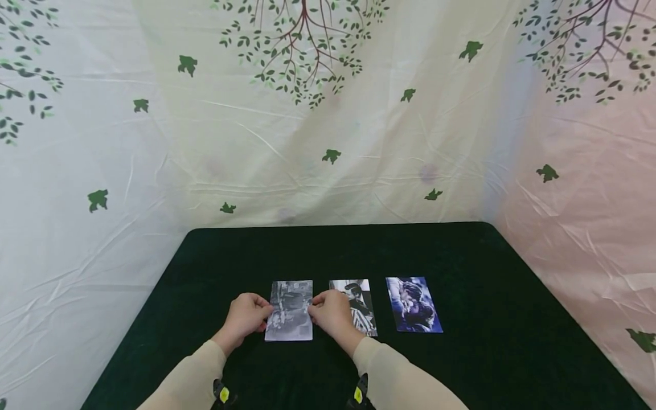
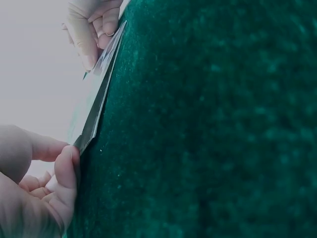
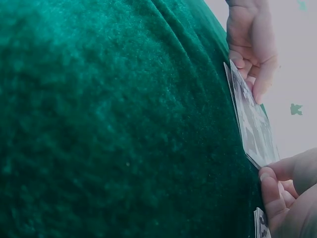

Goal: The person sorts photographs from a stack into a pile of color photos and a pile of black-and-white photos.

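Note:
A grey picture card (image 1: 289, 312) lies between both hands at the left of a row on the table. My left hand (image 1: 247, 317) pinches its left edge between thumb and fingers. At the opposite edge, my right hand (image 1: 333, 314) pinches the card the same way, its wrist overlapping the black-and-white picture card (image 1: 363, 302) in the middle. From the left wrist, the held card (image 2: 94, 101) shows two layers with a narrow gap along the near edge. The right wrist view also shows a second edge beneath the upper card (image 3: 251, 119).
A blue-and-white picture card (image 1: 414, 304) lies at the right end of the row. Dark green velvety cloth covers the table (image 1: 492, 353). Behind it hangs a pale curtain (image 1: 287, 171) with leaf and branch prints.

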Demonstrator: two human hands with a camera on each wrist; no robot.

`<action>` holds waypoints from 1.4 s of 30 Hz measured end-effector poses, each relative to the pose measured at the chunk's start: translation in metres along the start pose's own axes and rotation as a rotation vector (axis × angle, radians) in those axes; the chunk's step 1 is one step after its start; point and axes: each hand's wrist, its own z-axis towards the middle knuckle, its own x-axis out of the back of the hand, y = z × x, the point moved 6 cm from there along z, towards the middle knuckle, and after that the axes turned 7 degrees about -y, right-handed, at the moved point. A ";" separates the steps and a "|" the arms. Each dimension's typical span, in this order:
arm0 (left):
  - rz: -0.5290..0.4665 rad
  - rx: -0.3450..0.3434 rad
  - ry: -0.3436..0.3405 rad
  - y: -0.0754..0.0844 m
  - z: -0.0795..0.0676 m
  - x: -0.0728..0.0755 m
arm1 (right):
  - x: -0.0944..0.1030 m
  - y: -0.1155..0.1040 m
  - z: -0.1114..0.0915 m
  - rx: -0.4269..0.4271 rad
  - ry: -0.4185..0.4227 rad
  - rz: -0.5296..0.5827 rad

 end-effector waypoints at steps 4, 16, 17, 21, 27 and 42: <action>0.016 0.002 0.005 0.000 0.000 0.001 | 0.000 0.000 -0.001 0.006 0.008 -0.002; 0.029 0.001 0.016 -0.003 0.001 -0.002 | -0.002 0.001 -0.002 0.018 0.025 -0.023; 0.028 0.000 0.017 -0.003 0.001 -0.002 | -0.002 0.001 -0.002 0.015 0.027 -0.025; 0.029 -0.004 0.021 -0.003 0.000 -0.002 | -0.003 0.002 -0.002 0.007 0.033 -0.029; 0.029 0.004 0.028 -0.003 0.000 -0.002 | -0.003 0.001 -0.002 0.033 0.057 -0.053; 0.018 0.013 0.047 -0.001 -0.002 -0.001 | -0.001 0.001 0.000 0.105 0.112 -0.148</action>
